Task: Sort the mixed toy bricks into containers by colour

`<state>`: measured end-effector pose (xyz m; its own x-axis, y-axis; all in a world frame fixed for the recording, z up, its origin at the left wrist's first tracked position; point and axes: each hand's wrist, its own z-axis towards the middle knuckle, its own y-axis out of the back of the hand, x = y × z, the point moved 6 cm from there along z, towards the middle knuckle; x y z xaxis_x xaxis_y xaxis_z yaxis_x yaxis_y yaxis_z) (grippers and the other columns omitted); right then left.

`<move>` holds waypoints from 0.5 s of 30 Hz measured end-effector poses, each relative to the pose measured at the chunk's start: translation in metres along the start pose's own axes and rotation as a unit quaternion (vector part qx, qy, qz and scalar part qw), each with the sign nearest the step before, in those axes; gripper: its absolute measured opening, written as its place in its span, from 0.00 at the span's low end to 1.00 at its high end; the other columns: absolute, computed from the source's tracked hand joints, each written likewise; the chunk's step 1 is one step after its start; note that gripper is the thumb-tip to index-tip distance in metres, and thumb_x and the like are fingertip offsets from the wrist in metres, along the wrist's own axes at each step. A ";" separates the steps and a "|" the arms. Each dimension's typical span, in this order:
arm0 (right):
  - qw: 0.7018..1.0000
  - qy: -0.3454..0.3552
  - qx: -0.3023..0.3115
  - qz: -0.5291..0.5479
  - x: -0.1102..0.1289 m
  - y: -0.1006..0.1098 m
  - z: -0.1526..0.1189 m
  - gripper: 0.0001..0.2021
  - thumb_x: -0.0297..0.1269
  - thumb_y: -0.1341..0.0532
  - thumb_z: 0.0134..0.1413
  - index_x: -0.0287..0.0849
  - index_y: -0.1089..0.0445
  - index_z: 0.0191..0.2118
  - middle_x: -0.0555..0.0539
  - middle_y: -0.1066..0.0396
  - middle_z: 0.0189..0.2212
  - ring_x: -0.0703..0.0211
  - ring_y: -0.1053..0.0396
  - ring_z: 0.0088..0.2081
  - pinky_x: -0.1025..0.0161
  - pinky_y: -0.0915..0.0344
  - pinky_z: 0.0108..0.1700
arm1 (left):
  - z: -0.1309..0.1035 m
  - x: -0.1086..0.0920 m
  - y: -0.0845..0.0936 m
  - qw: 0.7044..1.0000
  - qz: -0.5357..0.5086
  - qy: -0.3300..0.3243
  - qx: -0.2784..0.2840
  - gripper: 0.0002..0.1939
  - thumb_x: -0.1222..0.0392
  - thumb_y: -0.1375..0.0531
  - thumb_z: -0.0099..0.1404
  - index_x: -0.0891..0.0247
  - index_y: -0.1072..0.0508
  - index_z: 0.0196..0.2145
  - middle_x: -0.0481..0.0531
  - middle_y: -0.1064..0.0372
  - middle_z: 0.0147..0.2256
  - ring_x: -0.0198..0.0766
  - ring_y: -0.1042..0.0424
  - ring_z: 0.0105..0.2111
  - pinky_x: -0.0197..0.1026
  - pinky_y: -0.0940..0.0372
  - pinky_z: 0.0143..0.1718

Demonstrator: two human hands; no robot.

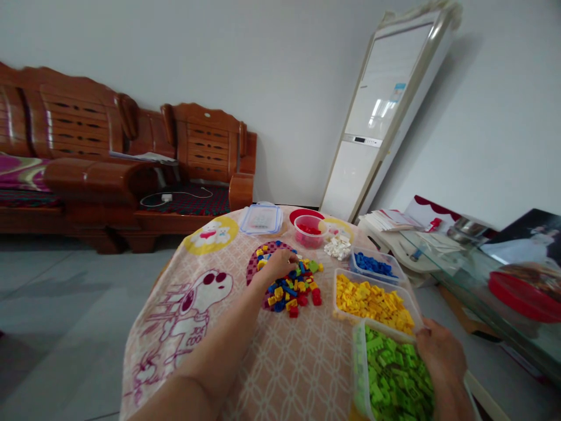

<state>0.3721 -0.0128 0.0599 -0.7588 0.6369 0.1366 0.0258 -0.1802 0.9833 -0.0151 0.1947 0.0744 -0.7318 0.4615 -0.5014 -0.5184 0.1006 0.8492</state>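
Observation:
My left hand is over the mixed pile of small colored blocks on the table, its fingers bent down at the pile's far side; what they hold, if anything, is hidden. My right hand rests at the right edge of the boxes, where the box of yellow blocks meets the box of green blocks; its fingertips are partly hidden. Behind the yellow box stands a box of blue blocks. White blocks lie loose beside a pink bowl with red blocks inside.
A clear lid with a blue rim lies at the back of the round, cloth-covered table. To the right is a glass-topped table with papers and a red tray. A wooden sofa and a tall white cabinet unit stand behind.

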 end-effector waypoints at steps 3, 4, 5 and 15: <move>1.000 -0.006 0.014 -0.009 0.000 -0.001 0.001 0.24 0.35 0.55 0.59 0.40 0.28 0.54 0.36 0.24 0.42 0.45 0.25 0.42 0.55 0.33 0.40 | 0.002 -0.016 -0.012 0.997 -0.047 -0.049 0.040 0.14 0.64 0.42 0.58 0.61 0.19 0.40 0.48 0.21 0.33 0.35 0.26 0.33 0.32 0.35 0.38; 1.000 -0.007 0.016 -0.010 0.000 -0.001 0.001 0.24 0.36 0.55 0.59 0.39 0.28 0.54 0.36 0.24 0.43 0.44 0.25 0.42 0.55 0.33 0.41 | 0.002 -0.017 -0.011 0.996 -0.058 -0.060 0.039 0.14 0.63 0.42 0.58 0.61 0.19 0.40 0.48 0.21 0.34 0.35 0.26 0.34 0.32 0.35 0.38; 1.000 -0.007 0.017 -0.011 0.000 0.000 0.001 0.24 0.36 0.55 0.59 0.39 0.29 0.54 0.36 0.24 0.44 0.44 0.25 0.43 0.55 0.33 0.41 | 0.002 -0.015 -0.007 0.995 -0.067 -0.065 0.027 0.14 0.63 0.42 0.59 0.61 0.19 0.41 0.48 0.21 0.35 0.35 0.26 0.35 0.32 0.35 0.39; 0.999 -0.007 0.031 -0.008 0.005 0.000 0.003 0.25 0.33 0.55 0.58 0.36 0.29 0.54 0.33 0.24 0.43 0.43 0.25 0.43 0.52 0.32 0.44 | -0.007 0.055 0.048 0.983 -0.091 0.076 -0.142 0.14 0.61 0.43 0.59 0.65 0.20 0.38 0.52 0.21 0.34 0.38 0.27 0.34 0.38 0.33 0.39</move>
<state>0.3700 -0.0077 0.0610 -0.7498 0.6502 0.1228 0.0546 -0.1242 0.9908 -0.0839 0.2190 0.0866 -0.6616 0.3202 -0.6781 -0.7338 -0.0904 0.6733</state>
